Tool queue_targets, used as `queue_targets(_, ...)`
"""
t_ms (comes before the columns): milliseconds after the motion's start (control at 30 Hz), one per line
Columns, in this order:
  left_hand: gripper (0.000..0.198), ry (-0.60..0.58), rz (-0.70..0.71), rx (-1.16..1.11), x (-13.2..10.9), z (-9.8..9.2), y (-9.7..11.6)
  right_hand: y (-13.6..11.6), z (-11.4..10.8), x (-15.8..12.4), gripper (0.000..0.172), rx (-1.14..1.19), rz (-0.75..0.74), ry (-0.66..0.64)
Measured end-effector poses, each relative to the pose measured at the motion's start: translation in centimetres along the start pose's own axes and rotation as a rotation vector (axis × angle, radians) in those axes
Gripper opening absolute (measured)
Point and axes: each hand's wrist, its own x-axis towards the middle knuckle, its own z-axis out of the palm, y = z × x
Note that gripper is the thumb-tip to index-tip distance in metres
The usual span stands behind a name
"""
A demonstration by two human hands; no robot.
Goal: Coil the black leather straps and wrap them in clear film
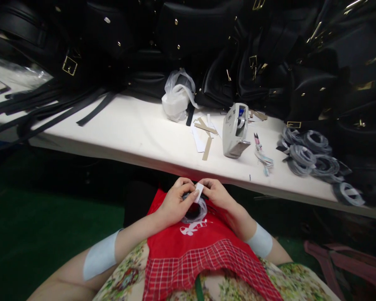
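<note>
Above the red apron, a coiled strap in clear wrapping [199,212] is held at its top by my left hand [176,202], whose fingers are closed round it. A small white card [199,191] lies against the coil under my left thumb. My right hand [217,194] is closed at the card's right side, its fingertips bent in near the coil; what they pinch is hidden. Both hands are close together just in front of the table edge.
The white table [128,133] holds a tape dispenser [233,133], scissors [257,142], paper strips [207,148], a white plastic bag [177,98] and several wrapped coils [302,159]. Black straps [65,115] lie left; black bags [188,29] line the back.
</note>
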Motion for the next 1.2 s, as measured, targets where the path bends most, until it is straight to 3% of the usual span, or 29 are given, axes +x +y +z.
queue_targets(233,0.021,-0.063,-0.255,-0.278,0.4,-0.3,1.0,-2.0,1.0,-1.4,0.016,-0.408,-0.225,0.149)
queue_targets(433,0.011,0.045,-0.219,-0.287,0.3,0.0,2.0,-2.9,1.0,-2.0,0.016,-0.404,-0.262,0.171)
queue_targets(633,0.025,-0.001,-0.320,-0.526,0.3,0.6,1.6,-3.4,-0.5,-1.7,0.023,-0.324,-0.135,-0.036)
queue_targets(800,0.028,-0.103,-0.318,-0.557,0.1,0.7,1.8,-4.3,-1.9,-1.3,0.023,-0.232,-0.004,-0.251)
queue_targets(967,0.026,-0.194,-0.337,-0.546,0.2,0.7,1.6,-4.6,-2.4,-1.3,0.021,-0.232,0.043,-0.334)
queue_targets(1100,0.022,-0.280,-0.310,-0.386,0.4,-0.1,1.2,-5.3,-1.8,-2.2,0.011,-0.541,-0.149,-0.193)
queue_targets(1200,0.022,-0.409,-0.318,-0.285,0.4,-0.8,1.0,-5.8,-1.1,-3.2,0.011,-0.829,-0.339,-0.067)
